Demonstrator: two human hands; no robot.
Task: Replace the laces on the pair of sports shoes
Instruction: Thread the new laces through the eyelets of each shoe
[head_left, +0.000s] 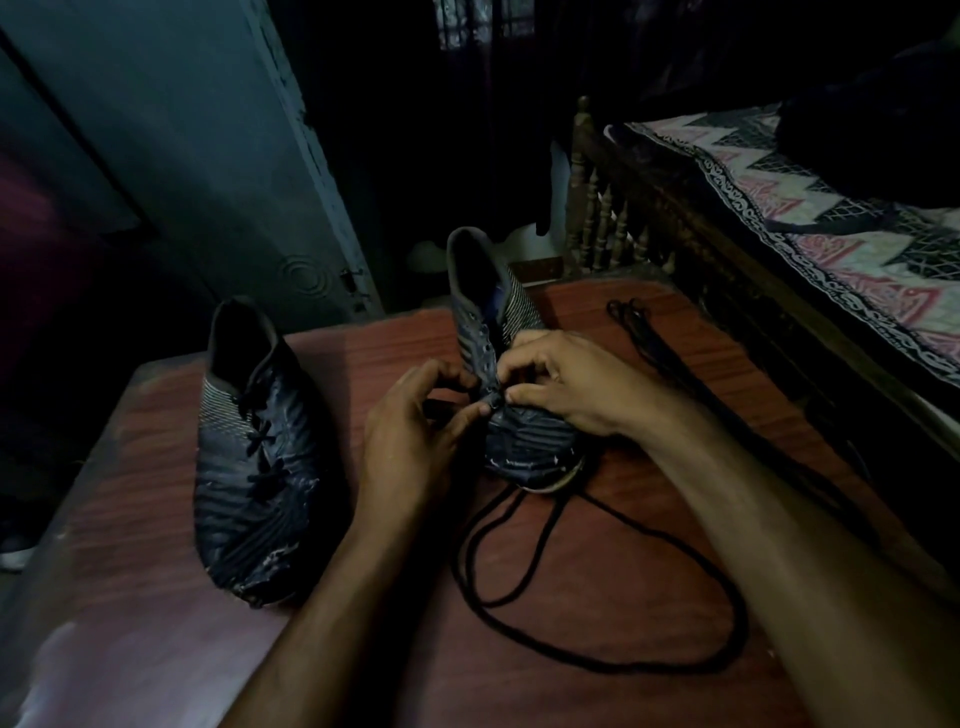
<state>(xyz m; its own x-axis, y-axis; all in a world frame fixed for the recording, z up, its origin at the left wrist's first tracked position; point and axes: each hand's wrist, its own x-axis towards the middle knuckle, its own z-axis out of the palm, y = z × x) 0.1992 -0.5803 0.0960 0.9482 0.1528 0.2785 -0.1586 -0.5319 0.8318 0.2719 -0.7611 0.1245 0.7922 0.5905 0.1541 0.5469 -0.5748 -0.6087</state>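
1. A black lace (597, 613) lies in loose loops on the red-brown table (156, 493) at 6 o'clock, running up to the toe of the unlaced shoe (514, 384).
2. The left hand (415, 431) and right hand (566, 384), fingers curled, meet at centre over that shoe's lowest eyelets, pinching there; whether they hold lace or shoe cannot be told.
3. The laced shoe (254, 457) stands at 9 o'clock, apart.
4. Spare laces (660, 348) lie at 2 o'clock beside a bed (810, 218).
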